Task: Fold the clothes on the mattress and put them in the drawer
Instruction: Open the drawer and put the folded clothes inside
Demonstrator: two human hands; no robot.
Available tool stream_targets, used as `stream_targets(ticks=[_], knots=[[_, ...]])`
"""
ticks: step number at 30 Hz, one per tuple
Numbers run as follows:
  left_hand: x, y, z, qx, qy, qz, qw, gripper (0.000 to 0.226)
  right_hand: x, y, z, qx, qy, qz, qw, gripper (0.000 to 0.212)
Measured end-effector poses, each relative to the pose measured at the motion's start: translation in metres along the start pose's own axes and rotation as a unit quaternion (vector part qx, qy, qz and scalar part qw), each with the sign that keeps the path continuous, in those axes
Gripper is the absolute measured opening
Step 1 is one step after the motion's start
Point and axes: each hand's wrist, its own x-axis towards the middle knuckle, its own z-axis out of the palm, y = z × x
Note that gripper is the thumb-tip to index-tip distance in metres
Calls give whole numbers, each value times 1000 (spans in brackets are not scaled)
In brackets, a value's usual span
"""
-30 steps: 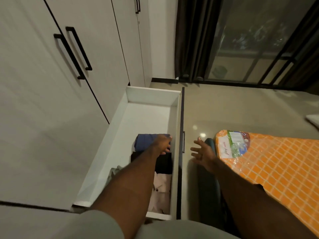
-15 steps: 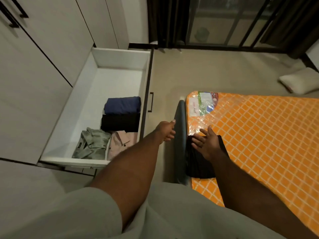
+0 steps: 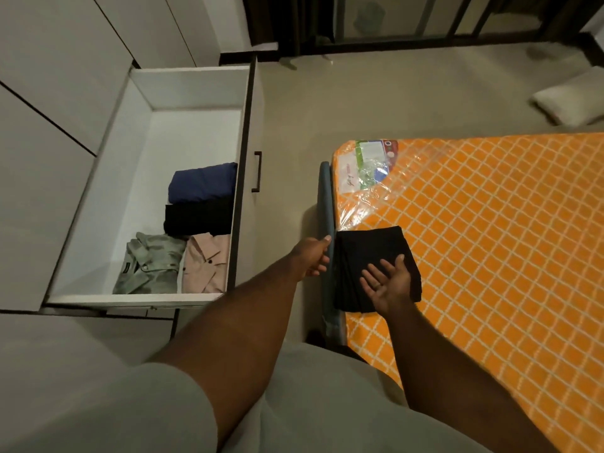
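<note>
A folded black garment (image 3: 366,253) lies at the near left corner of the orange checked mattress (image 3: 490,223). My right hand (image 3: 389,282) hovers over it, palm up, fingers spread and holding nothing. My left hand (image 3: 313,256) reaches toward the garment's left edge, fingers loosely curled, nothing in them. The white drawer (image 3: 108,178) stands pulled out on the left. Inside lie a folded blue garment (image 3: 202,183), a black one (image 3: 197,217), a grey-green shirt (image 3: 150,263) and a pink shirt (image 3: 206,263).
White wardrobe doors (image 3: 49,93) rise behind the drawer. A grey-blue frame edge (image 3: 327,204) runs along the mattress's left side. A white pillow (image 3: 572,96) lies on the floor at the far right. Dark curtains and a glass door stand at the back.
My left hand has left the drawer and swung right toward the mattress. My right hand has come over the black garment and turned palm up. The view has tilted downward.
</note>
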Motion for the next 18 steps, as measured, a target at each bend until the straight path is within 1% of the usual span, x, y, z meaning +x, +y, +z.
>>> stream_targets(ticks=[3, 6, 10, 13, 15, 18], knots=[[18, -9, 8, 7, -4, -17, 1000, 36, 11, 5, -9, 8, 21, 16, 1000, 72], [35, -24, 12, 10, -4, -49, 999, 37, 29, 10, -24, 16, 59, 35, 997, 74], [54, -42, 18, 4, -1, -88, 996, 35, 60, 18, -40, 60, 117, 74, 989, 74], [72, -54, 19, 6, 9, -109, 994, 35, 78, 30, -36, 90, 151, 78, 981, 73], [83, -60, 19, 4, 10, -121, 993, 36, 90, 40, -33, 84, 185, 84, 976, 72], [97, -67, 15, 14, 10, -130, 991, 40, 109, 53, -39, 61, 228, 119, 964, 67]])
